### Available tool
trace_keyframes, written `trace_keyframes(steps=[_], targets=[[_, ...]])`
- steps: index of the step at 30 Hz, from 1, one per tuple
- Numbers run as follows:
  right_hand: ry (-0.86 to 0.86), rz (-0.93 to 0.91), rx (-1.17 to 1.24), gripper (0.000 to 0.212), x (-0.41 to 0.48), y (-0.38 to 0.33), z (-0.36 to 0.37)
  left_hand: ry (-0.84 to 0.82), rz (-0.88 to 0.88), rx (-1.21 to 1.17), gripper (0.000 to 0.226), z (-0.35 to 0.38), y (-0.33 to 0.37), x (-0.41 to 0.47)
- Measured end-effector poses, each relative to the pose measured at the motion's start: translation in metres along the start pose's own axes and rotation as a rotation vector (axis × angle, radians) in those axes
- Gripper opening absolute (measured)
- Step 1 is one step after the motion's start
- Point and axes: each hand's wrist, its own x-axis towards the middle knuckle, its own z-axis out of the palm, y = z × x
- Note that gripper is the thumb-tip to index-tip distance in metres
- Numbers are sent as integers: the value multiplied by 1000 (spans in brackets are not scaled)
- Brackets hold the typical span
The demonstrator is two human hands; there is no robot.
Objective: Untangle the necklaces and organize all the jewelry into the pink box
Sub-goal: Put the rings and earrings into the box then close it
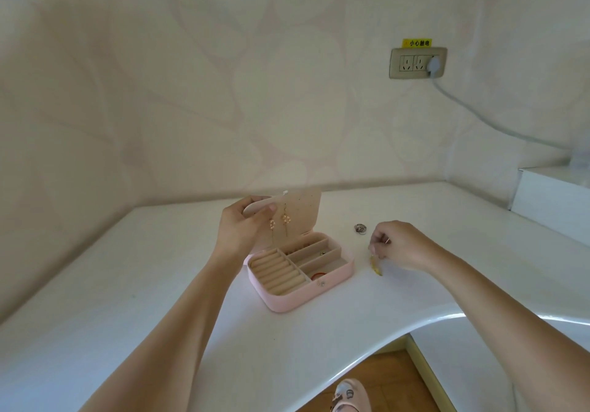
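Note:
The pink box (297, 300) lies open on the white table, its beige tray showing ring rolls on the left and compartments on the right with small pieces inside. Two dangling earrings (281, 223) hang on the beige panel of the raised lid (303, 210). My left hand (242, 229) grips the lid's left edge and holds it up. To the right of the box, my right hand (399, 244) pinches a yellow dangling earring (376, 266) just above the table. A small heap of silver rings (360, 229) lies behind it.
The white table (127, 300) meets the wall at the back and curves inward at its front right edge. A white block (552, 200) stands at the far right. A wall socket (416, 63) with a plugged cable sits above. My foot shows below on a wooden floor.

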Motion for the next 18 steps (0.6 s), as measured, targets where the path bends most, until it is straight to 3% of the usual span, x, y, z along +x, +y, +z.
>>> trace_keyframes(steps=[4,9,18], targets=[[158,-88,327,10,-4,-17,-7,2,3,0,8,1,1,-1],[170,-193,550,6,-6,-55,-12,-2,9,-3,4,1,0,0],[269,-228,543,24,24,-93,9,-7,6,9,7,0,-5,5]])
